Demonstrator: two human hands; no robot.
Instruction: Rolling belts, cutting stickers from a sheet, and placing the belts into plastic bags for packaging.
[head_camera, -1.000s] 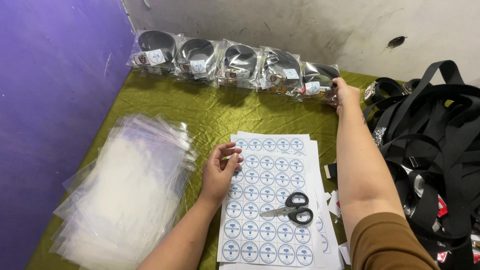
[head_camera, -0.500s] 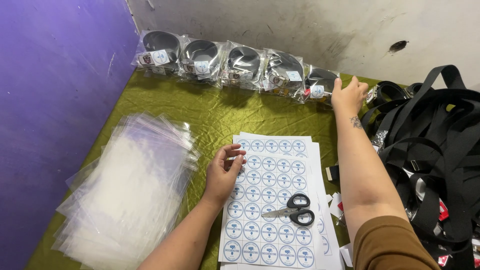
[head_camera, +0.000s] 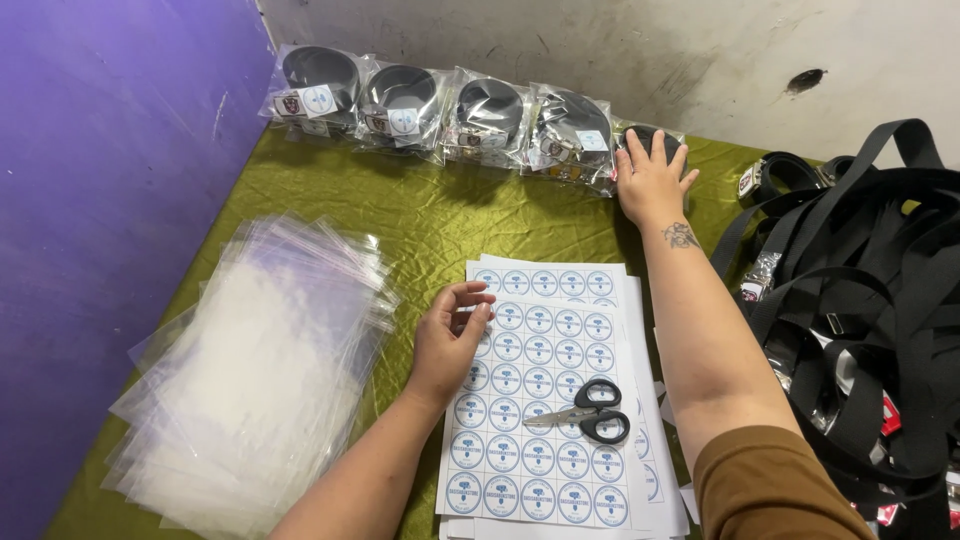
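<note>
I rest my right hand (head_camera: 650, 180) flat, fingers spread, on the slippery bagged belt (head_camera: 655, 140); left hand (head_camera: 450, 340) pinches the flimsy sticker sheet (head_camera: 540, 390) edge.

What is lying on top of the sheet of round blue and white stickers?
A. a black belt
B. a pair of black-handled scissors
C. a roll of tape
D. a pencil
B: the pair of black-handled scissors lies shut on the white sheet of round blue and white stickers, beside the left hand, whose fingers rest at the sheet's edge.
</note>
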